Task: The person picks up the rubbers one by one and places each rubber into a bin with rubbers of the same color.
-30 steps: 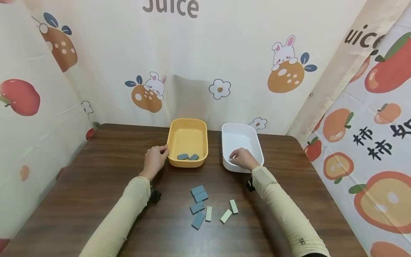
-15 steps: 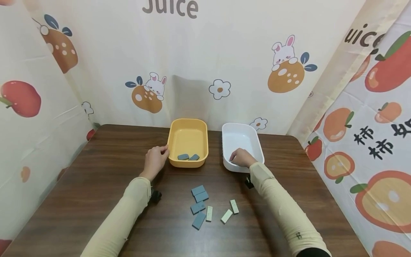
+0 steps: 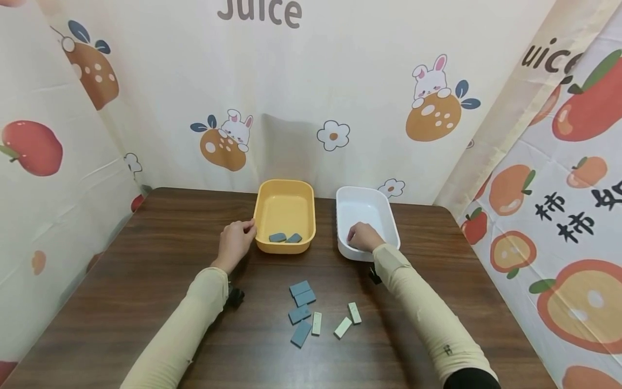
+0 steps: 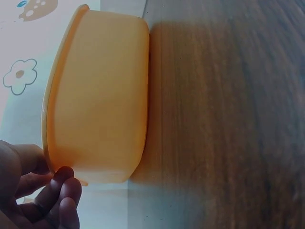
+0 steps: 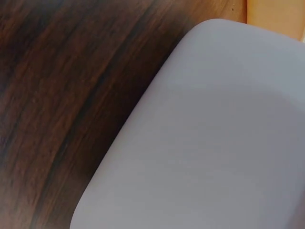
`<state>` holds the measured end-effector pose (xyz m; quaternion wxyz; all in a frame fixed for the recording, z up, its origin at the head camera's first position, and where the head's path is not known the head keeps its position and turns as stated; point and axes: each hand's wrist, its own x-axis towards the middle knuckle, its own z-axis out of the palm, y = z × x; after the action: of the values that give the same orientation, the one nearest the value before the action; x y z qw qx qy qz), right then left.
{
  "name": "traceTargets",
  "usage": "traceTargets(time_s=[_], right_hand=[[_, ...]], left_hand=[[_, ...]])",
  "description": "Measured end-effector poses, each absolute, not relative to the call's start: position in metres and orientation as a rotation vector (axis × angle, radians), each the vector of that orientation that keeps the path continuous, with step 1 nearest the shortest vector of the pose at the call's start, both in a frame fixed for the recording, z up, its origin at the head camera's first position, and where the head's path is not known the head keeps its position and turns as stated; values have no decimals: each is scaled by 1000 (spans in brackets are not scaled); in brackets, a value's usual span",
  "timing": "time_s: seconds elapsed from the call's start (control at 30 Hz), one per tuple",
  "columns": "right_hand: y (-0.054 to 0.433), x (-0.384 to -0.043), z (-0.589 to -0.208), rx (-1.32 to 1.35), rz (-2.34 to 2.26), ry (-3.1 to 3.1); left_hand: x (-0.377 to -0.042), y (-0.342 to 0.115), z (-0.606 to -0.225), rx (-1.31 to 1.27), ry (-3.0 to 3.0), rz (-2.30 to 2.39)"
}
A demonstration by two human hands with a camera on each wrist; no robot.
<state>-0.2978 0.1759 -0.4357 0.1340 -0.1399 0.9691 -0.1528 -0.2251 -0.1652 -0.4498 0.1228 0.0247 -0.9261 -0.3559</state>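
- We see a printed cloth (image 3: pixel 291 70) hanging behind the far edge.
- Before it we have a brown wooden table (image 3: pixel 170 243).
- On its far part we find a yellow tray (image 3: pixel 284 208) on the left and a white tray (image 3: pixel 362 208) on the right, apart.
- We see the left hand (image 3: pixel 234 243) pinching the yellow tray's left rim.
- We see the right hand (image 3: pixel 364 236) reaching into the white tray's near end; its fingertips are hidden, so we cannot tell what they hold.
- We count two grey blocks (image 3: pixel 277 237) in the yellow tray's near end, four nearer on the table.
- We count three smaller pale green blocks (image 3: pixel 343 328) right of those four.
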Motion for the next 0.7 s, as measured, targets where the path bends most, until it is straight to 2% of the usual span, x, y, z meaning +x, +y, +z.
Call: traceTargets(time_s=[0.33, 0.7], right_hand=[[174, -303, -442, -273, -542, 2864], [188, -298, -430, -320, -705, 2944]], left_hand=[[-225, -163, -449, 93, -2707, -1055], [-225, -163, -449, 88, -2708, -1050]])
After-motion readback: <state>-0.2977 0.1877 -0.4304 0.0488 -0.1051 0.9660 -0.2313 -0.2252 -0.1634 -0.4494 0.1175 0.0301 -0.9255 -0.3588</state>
